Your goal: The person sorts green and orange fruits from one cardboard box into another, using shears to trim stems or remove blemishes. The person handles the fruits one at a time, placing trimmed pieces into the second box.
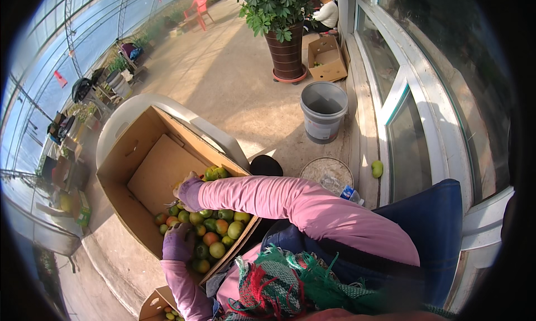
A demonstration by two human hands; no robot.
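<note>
A large cardboard box (125,153) rests on a pale plastic chair or stool in front of me. Many green, yellow and orange tomatoes (217,250) are heaped at its near end. My left hand (178,241), in a purple glove, lies on the tomatoes near the lower left wall; its fingers are partly hidden, so a hold cannot be made out. Farther up, my right hand (188,191), gloved too, reaches across to the edge of the heap, beside a small metal tool, perhaps scissors (170,203). Whether it grips the tool cannot be told. Green tomatoes (216,173) lie just beyond that wrist.
A grey bucket (324,111), a round lid (326,170) with clear plastic on it, and a potted plant (284,53) stand right. A person (326,15) sits beyond, near another cardboard box (328,59). A box of small tomatoes (157,304) is at the bottom.
</note>
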